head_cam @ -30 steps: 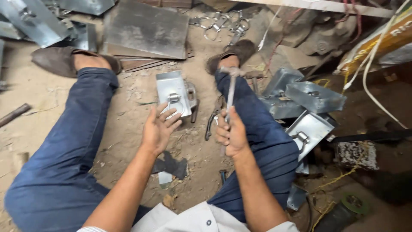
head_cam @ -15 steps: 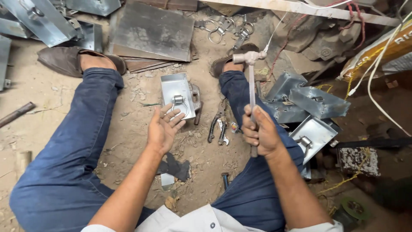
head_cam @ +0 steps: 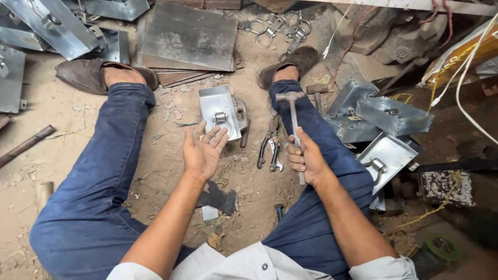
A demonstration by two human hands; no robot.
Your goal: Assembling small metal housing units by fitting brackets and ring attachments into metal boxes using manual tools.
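The right hand [head_cam: 307, 158] is gripping a hammer [head_cam: 293, 124] by its handle, head raised over the right leg. The left hand [head_cam: 203, 150] is lying open, palm up, just in front of a metal tray [head_cam: 218, 109] on the dirt between both legs. 1 pair of pliers [head_cam: 268, 150] is lying beside the hammer.

Soft even daylight, faint shadows under the legs, mild glare on the shiny grey sheet-metal trays [head_cam: 391, 116], sharp focus, slight wide-angle edge stretch
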